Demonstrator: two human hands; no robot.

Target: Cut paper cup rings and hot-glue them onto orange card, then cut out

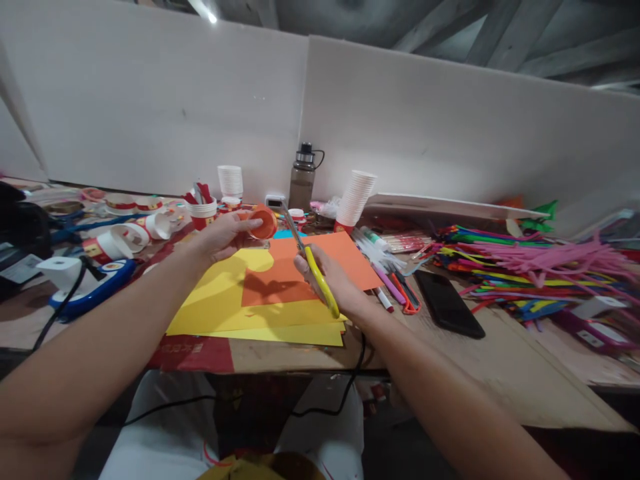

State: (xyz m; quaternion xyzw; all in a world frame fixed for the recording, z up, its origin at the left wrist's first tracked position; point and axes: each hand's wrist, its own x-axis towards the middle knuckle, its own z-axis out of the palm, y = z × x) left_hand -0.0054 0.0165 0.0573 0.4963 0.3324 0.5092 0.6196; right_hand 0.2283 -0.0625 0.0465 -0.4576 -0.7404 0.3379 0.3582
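Observation:
My left hand [220, 237] is closed on a small orange paper cup [263, 222], held above the table with its mouth turned toward me. My right hand [333, 280] grips yellow-handled scissors [313, 267], whose blades point up toward the cup and stop just right of it. Below both hands lie an orange paper sheet [310, 267] and yellow paper sheets [235, 307], stacked on the wooden table [500, 373].
A black phone [449, 304] lies right of the paper, with markers [390, 280] between them. Coloured pipe cleaners [540, 267] fill the right side. Stacked white cups [356, 197], a dark bottle [303, 177] and printed cups [125, 237] stand behind. A glue gun [85, 283] lies at left.

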